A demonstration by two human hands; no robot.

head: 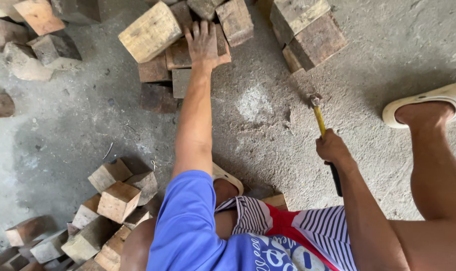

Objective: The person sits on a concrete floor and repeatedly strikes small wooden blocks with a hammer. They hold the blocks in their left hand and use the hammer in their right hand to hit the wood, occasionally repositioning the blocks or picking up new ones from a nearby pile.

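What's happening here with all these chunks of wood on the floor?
A person sits low on a concrete floor among wooden blocks. The left hand is stretched forward, palm flat on a reddish block in the pile ahead. The right hand grips a yellow-handled hammer, its head down near the floor beside a pale scuffed patch. More blocks are heaped at the near left and another stack stands at the upper right.

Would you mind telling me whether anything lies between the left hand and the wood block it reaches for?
Nothing visible does: the left hand already lies flat on the reddish wood block in the pile. The right hand grips a hammer apart from it.
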